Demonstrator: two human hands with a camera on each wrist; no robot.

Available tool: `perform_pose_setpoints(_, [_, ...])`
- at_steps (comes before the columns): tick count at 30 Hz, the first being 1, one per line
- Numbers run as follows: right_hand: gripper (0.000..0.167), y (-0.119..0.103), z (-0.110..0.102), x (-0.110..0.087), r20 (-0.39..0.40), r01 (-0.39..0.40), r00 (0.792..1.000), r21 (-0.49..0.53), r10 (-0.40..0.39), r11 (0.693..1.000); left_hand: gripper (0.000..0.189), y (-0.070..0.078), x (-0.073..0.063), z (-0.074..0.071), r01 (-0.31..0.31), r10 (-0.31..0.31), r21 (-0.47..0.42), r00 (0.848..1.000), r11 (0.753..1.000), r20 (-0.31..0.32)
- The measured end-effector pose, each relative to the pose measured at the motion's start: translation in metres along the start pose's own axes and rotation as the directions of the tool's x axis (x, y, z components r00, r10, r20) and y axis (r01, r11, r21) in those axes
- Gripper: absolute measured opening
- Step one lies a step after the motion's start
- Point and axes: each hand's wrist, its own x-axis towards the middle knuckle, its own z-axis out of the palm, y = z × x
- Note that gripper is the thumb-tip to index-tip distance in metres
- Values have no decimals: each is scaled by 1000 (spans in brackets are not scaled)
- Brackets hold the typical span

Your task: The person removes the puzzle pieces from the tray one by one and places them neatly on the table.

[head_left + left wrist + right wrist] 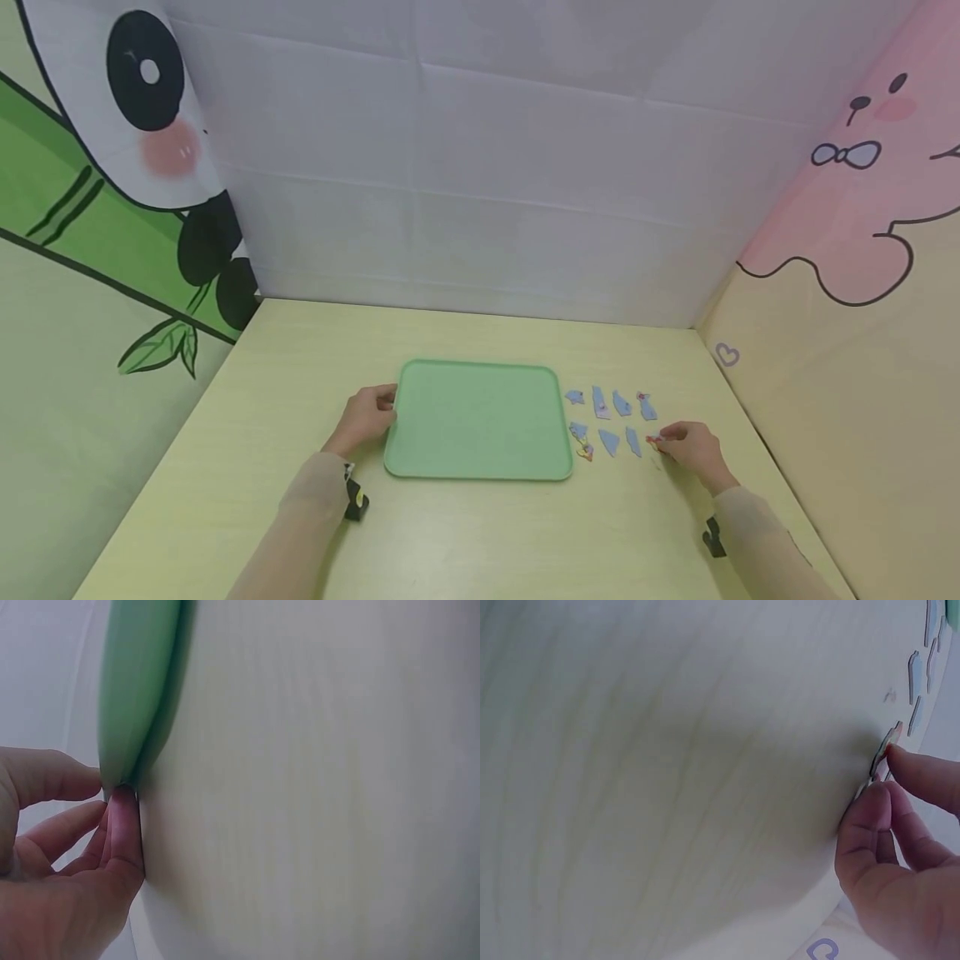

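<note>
A light-green rectangular tray lies flat on the table. At its left edge, my left hand grips the rim between thumb and fingers, as the left wrist view shows close up. To the right of the tray, my right hand pinches a small flat puzzle piece with red and orange on it. In the right wrist view the thumb and fingertips are on this piece, close over the tabletop, and cover part of it.
Several thin blue puzzle pieces lie in two rows between the tray and my right hand; one has a yellow and pink part. The pale wooden table meets a white back wall and printed side walls.
</note>
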Motion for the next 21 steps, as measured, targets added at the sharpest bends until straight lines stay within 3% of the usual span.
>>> perform_pose_setpoints(6, [29, -3, 0, 4, -15, 29, 999, -3, -29, 1000, 58, 1, 1, 3, -1, 1, -6, 1000, 1000, -10])
perform_pose_setpoints(10, [24, -17, 4, 9, -59, 85, 995, -9, -86, 996, 57, 0, 4, 6, 7, -7, -24, 1000, 1000, -10])
perform_pose_setpoints(14, [19, -40, 15, 18, -80, 179, 980, -33, -181, 983, 55, 0, 9, 7, 10, -11, -27, 1000, 1000, -11])
perform_pose_setpoints(21, [24, -94, 30, 32, -25, 315, 948, -97, -318, 944, 59, 5, 16, 7, -13, 14, 56, 1000, 998, -14])
